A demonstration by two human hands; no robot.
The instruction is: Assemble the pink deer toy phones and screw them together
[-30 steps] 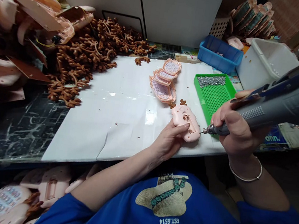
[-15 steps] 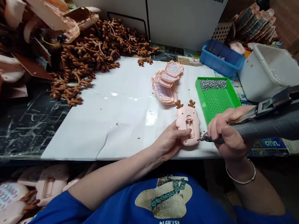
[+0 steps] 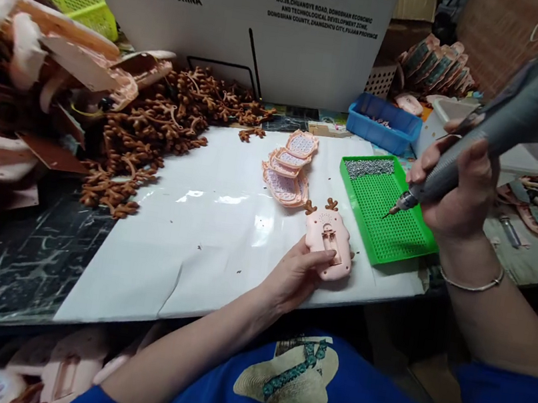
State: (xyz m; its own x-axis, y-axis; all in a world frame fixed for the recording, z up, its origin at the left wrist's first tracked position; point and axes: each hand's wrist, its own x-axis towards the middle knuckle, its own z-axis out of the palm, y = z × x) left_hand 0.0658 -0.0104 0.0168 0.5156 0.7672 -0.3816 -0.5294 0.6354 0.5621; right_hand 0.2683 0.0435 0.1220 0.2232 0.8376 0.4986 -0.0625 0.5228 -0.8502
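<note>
My left hand (image 3: 296, 271) grips a pink plastic toy casing (image 3: 331, 238) by its lower left side, thumb over the open battery compartment. Two brown antlers stick out of its top end. My right hand (image 3: 464, 183) is wrapped round a grey electric screwdriver (image 3: 508, 123), its bit pointing down and left over the green perforated tray (image 3: 386, 212). The bit is apart from the casing. Small silver screws (image 3: 369, 169) lie heaped at the tray's far end. Beyond the casing, several pink shell pieces with patterned lilac insides (image 3: 288, 171) lie overlapping on the white work surface (image 3: 215, 220).
Brown antler parts (image 3: 159, 124) are heaped at the left beside piled pink casings (image 3: 3, 115). A white printed carton (image 3: 234, 28) stands at the back. The blue bin (image 3: 384, 128) and white tub (image 3: 443, 120) stand back right. More casings (image 3: 67, 367) lie below the table edge.
My right hand has lifted the screwdriver off the casing's lower right edge and moved it up and right, over the tray. My left hand still holds the casing. The view has tilted up slightly.
</note>
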